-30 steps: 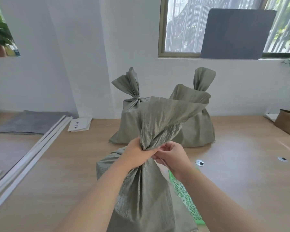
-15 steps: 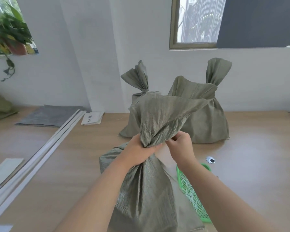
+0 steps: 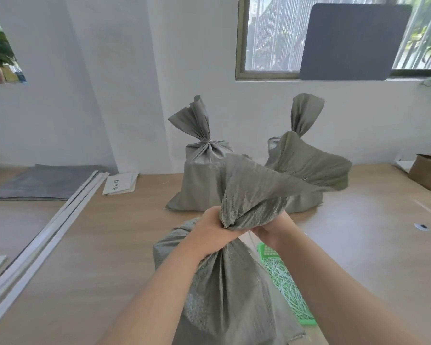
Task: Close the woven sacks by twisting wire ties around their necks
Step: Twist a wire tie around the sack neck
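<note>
Change since half a second ago: right hand (image 3: 271, 232) has dropped from beside the gathered neck to beneath the flared mouth of the near sack (image 3: 229, 290); left hand (image 3: 214, 230) has not shifted. Item: near sack, grey-green woven, standing on the worktop (image 3: 97, 245) directly before the person; neck (image 3: 237, 220) bunched, mouth fanning up and to the right. Left grip: fingers wrapped round the neck, squeezing it closed. Right grip: curled in against the neck's right side and largely hidden by cloth; cannot tell whether it pinches a wire tie, though a thin pale strand (image 3: 251, 239) hangs just below it. Supply: green tray (image 3: 265, 249) of wire ties (image 3: 284, 282), just beside the sack's right flank. Finished stock: two tied sacks (image 3: 199, 180) at the back, by the wall. Handling note, as judgement: keep the left grip tight and low so the gather cannot spring open; run the tie round just above that fist, cross the ends, and twist several turns until snug. Risk: the stiff weave may slip loose if the left grip eases before the twist bites.
</note>
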`<state>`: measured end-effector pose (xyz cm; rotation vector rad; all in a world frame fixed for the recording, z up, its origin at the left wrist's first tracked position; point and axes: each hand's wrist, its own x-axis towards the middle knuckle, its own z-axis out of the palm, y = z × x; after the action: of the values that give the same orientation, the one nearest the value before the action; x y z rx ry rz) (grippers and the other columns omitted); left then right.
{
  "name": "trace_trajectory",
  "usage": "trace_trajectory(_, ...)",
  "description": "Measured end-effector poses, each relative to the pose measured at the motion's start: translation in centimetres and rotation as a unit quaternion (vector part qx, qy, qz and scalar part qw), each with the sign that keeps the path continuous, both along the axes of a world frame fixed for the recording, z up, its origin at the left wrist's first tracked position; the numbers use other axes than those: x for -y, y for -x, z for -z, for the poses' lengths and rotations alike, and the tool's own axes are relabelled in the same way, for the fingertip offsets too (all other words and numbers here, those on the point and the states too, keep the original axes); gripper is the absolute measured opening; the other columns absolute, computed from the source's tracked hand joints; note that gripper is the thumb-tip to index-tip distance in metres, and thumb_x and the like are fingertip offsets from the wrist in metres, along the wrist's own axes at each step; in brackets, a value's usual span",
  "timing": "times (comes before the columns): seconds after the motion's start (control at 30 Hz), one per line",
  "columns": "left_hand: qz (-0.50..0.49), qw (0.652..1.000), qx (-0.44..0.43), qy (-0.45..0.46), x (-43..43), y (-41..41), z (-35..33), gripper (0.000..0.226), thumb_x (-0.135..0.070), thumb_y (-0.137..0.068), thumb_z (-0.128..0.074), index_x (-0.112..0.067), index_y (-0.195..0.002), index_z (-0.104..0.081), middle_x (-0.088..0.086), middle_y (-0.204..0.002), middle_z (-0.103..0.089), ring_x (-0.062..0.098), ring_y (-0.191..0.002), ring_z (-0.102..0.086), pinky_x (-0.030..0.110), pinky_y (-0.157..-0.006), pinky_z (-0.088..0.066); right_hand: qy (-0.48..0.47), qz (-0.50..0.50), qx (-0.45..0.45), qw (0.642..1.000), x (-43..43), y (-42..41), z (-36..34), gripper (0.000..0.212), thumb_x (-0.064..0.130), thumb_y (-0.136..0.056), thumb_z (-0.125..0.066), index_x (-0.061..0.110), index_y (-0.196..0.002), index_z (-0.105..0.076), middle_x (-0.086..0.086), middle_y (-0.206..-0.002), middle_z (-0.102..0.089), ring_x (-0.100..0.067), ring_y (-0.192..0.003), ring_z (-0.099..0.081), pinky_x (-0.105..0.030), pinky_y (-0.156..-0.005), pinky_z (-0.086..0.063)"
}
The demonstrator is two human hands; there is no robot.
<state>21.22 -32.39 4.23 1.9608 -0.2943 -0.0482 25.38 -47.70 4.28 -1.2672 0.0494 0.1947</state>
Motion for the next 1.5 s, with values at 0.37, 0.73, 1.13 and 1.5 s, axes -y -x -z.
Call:
trace_trajectory(0.37, -0.047, 0.995, 0.035, -0.080, -0.4, -0.8, 0.9, 0.058, -0.064, -0.068, -0.070, -0.009, -0.085, -0.073, 0.014, -0.084, -0.075, 0.018, -0.074, -0.069, 0.044, -0.078, -0.058, 0.200, -0.109, -0.044, 0.973, 2.6, 4.3, 1.1, 0.019, 0.016, -0.096, -0.054, 0.003, -0.094, -0.068, -0.009, -0.076, -0.063, -0.019, -0.061, -0.051, -0.027, -0.054, -0.038)
trace_trajectory(0.73, -0.170, 0.947, 0.162, -0.218, 0.8, -0.8, 1.7, 0.038, -0.059, -0.080, -0.071, -0.023, -0.092, -0.073, -0.004, -0.113, -0.032, 0.011, -0.110, -0.025, 0.025, -0.099, -0.026, 0.336, -0.001, 0.108, 0.936, 2.2, 4.0, 2.0, 0.024, 0.022, -0.090, -0.070, 0.014, -0.068, -0.070, 0.005, -0.054, -0.055, -0.010, -0.045, -0.038, -0.023, -0.049, -0.033)
trace_trajectory(1.13, -0.216, 0.879, 0.303, -0.296, 1.0, 0.4, 1.7, 0.018, -0.044, -0.081, -0.069, -0.027, -0.082, -0.073, -0.004, -0.111, -0.063, 0.024, -0.124, -0.042, 0.048, -0.100, -0.039, 0.401, 0.071, 0.176, 0.896, 0.2, 3.6, 2.3, 0.007, 0.011, -0.083, -0.070, 0.008, -0.088, -0.067, 0.001, -0.084, -0.071, -0.017, -0.080, -0.064, -0.029, -0.064, -0.047)
trace_trajectory(1.5, -0.146, 0.909, 0.214, -0.326, 1.3, 1.7, 0.2, 0.030, -0.037, -0.092, -0.057, -0.014, -0.073, -0.053, -0.005, -0.074, -0.043, 0.023, -0.082, -0.056, 0.030, -0.060, -0.042, 0.260, -0.004, 0.180, 0.949, 0.2, 5.7, 3.0, 0.031, -0.004, -0.088, -0.058, 0.023, -0.078, -0.072, 0.018, -0.070, -0.069, 0.007, -0.063, -0.056, -0.013, -0.060, -0.043)
